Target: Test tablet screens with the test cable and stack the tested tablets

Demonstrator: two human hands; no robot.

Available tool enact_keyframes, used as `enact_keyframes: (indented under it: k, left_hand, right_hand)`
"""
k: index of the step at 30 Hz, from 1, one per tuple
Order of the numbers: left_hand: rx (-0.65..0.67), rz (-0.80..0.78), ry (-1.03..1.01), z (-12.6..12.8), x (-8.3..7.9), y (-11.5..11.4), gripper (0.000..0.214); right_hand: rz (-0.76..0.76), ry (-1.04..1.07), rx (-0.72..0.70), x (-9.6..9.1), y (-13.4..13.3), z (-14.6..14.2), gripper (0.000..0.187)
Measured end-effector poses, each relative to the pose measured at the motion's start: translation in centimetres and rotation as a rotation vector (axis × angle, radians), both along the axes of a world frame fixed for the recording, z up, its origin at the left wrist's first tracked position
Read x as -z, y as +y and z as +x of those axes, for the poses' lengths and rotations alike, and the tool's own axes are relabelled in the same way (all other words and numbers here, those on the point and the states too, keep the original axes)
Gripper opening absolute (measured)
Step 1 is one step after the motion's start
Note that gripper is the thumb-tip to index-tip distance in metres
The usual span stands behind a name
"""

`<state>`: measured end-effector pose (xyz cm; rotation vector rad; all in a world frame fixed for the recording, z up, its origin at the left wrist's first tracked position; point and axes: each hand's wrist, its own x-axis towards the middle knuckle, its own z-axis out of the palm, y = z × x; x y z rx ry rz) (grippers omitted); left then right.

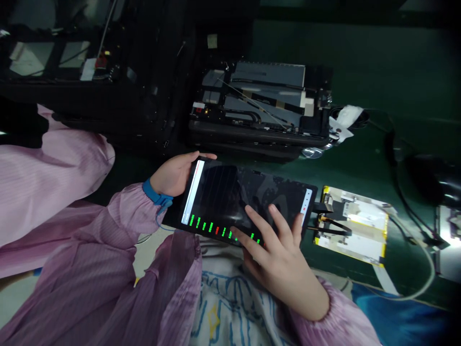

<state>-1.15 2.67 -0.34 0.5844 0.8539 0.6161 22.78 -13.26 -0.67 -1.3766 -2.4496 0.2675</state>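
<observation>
At our far left, a pink sleeve [57,158], seemingly a neighbour's, lies just below dark trays [137,91] bearing parts. Our left hand [172,177], a blue strap [154,193] around its wrist, grasps the left end of the tablet [219,192], which we have tilted in front of us, over our lap. Just beyond the tablet's upper edge, a black stack [248,130] of open devices crowds the space. Our right hand [275,252] is spread loose over the screen, hiding some of its green and red lines; we cannot tell whether the fingertips touch. Dark leads run from the tablet's right end to a yellow-edged flat pack [370,226], and a pale cable [430,276] curves beyond it.
</observation>
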Motion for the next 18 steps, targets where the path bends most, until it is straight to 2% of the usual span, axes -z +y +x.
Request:
enact_keyframes:
  k: [5, 9, 11, 16, 18]
  left_hand:
    - [-0.009, -0.016, 0.039, -0.1, -0.1, 0.0, 0.033]
    - [-0.017, -0.017, 0.055, -0.2, -0.1, 0.0, 0.035]
    - [-0.011, -0.035, 0.047, -0.3, -0.2, 0.0, 0.035]
    - [-0.005, -0.09, 0.041, -0.5, -0.6, 0.3, 0.033]
    - [-0.009, -0.096, 0.046, -0.6, -0.6, 0.5, 0.032]
  right_hand:
    - [0.001, 0.121, 0.045, -0.5, 0.2, 0.2, 0.037]
    - [0.048, 0.257, 0.151, -1.6, 0.6, 2.3, 0.023]
    - [0.103, 0.266, 0.228, -2.0, 0.9, 4.0, 0.023]
    - [0.219, 0.266, 0.539, -2.3, 1.5, 8.4, 0.029]
    - [0.242, 0.285, 0.58, -2.1, 1.5, 9.4, 0.028]
